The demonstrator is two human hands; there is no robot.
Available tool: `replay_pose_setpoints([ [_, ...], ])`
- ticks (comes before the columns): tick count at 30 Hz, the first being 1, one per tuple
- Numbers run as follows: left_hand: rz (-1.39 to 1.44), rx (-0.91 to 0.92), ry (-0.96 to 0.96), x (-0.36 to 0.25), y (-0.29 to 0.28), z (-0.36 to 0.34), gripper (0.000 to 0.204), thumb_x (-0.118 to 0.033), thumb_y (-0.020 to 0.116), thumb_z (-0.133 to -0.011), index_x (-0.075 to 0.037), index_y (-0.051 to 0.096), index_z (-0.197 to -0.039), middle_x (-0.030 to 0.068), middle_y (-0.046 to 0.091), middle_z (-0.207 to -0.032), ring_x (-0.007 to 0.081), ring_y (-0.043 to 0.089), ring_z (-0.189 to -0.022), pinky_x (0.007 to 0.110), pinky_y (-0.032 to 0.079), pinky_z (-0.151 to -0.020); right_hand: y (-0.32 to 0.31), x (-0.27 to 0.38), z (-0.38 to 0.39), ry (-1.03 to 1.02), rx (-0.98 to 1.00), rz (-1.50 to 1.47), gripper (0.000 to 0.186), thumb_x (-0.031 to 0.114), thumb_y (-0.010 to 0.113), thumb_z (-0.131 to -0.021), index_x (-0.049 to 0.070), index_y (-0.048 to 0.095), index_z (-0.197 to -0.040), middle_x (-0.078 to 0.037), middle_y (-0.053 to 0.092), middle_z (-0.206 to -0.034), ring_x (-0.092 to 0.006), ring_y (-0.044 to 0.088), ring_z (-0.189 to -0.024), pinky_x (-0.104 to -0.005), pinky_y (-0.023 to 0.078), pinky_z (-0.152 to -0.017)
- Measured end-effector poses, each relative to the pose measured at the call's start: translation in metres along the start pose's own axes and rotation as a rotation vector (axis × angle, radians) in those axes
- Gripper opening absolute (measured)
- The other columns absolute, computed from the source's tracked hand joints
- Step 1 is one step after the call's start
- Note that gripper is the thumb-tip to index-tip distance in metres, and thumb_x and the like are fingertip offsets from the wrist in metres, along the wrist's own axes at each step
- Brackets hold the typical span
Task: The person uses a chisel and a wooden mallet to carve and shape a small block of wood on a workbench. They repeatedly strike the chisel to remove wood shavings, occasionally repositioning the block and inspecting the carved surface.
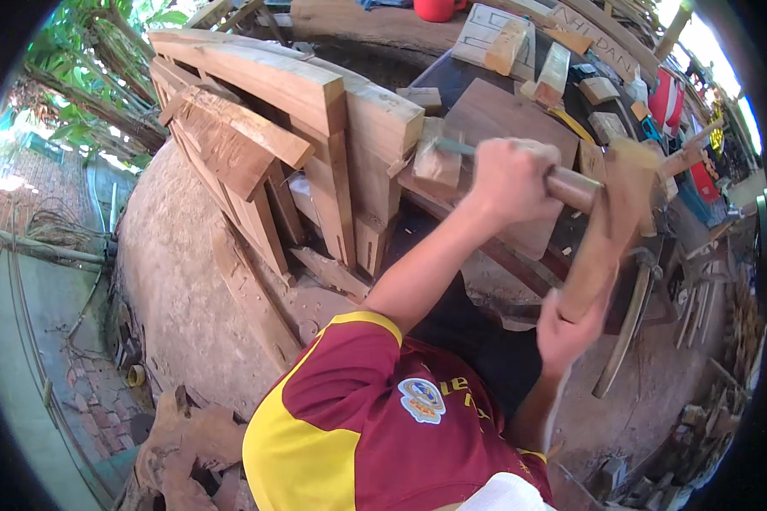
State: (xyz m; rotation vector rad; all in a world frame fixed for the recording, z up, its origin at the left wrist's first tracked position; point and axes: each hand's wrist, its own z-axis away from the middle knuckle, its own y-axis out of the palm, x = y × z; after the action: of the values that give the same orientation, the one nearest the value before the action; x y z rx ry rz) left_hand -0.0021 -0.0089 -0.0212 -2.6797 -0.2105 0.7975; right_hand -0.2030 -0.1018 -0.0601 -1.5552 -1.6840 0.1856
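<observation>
My left hand grips a chisel by its round wooden handle, held nearly level with the steel blade pointing left onto a pale wooden block on the bench. My right hand is wrapped round the shaft of a wooden mallet, whose blurred head is at the butt end of the chisel handle; whether they touch I cannot tell. A brown board lies behind my left hand.
Long notched timbers stand stacked at left. Several offcuts, a red cup and tools are on the bench. A long-handled tool hangs at right. A gnarled wood piece lies low at left, near a concrete wall.
</observation>
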Motion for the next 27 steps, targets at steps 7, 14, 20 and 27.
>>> replay_pose_setpoints([
  [7,-0.094,0.448,0.117,-0.010,-0.003,0.009,0.022,-0.017,0.071,-0.055,-0.010,0.056,-0.069,0.0076,0.060,-0.065,0.0308,0.064,-0.065,0.042,0.050,-0.056,0.009,-0.028,0.036,0.184,-0.204,-0.237,0.076,0.009,0.076,-0.079,-0.010,0.035,-0.140,-0.027,0.046,-0.137,-0.0340,0.046,-0.129,-0.0413,0.035,-0.108],
  [14,0.033,0.494,0.235,-0.028,0.003,0.014,0.023,-0.014,0.071,-0.056,-0.010,0.056,-0.074,0.0068,0.059,-0.068,0.0305,0.064,-0.065,0.041,0.050,-0.056,0.000,-0.032,-0.011,0.293,0.106,-0.108,0.082,0.012,0.078,-0.074,0.001,0.037,-0.144,-0.023,0.048,-0.137,-0.0390,0.049,-0.125,-0.0449,0.038,-0.105],
  [20,0.064,0.298,0.108,-0.026,0.017,0.000,0.024,-0.013,0.071,-0.056,-0.008,0.059,-0.076,0.0101,0.061,-0.071,0.0335,0.063,-0.067,0.041,0.050,-0.057,-0.002,-0.031,-0.059,0.219,0.441,0.216,0.076,0.001,0.070,-0.067,0.015,0.047,-0.138,-0.015,0.055,-0.117,-0.0371,0.056,-0.108,-0.0451,0.049,-0.088],
  [27,0.187,0.021,-0.175,-0.013,0.009,-0.037,0.020,-0.014,0.078,-0.065,-0.002,0.063,-0.072,0.0084,0.057,-0.059,0.0170,0.053,-0.051,0.032,0.044,-0.052,0.019,0.007,-0.092,-0.126,0.339,0.252,0.062,0.009,0.073,-0.072,0.003,0.050,-0.130,-0.020,0.053,-0.124,-0.0377,0.054,-0.113,-0.0446,0.046,-0.093],
])
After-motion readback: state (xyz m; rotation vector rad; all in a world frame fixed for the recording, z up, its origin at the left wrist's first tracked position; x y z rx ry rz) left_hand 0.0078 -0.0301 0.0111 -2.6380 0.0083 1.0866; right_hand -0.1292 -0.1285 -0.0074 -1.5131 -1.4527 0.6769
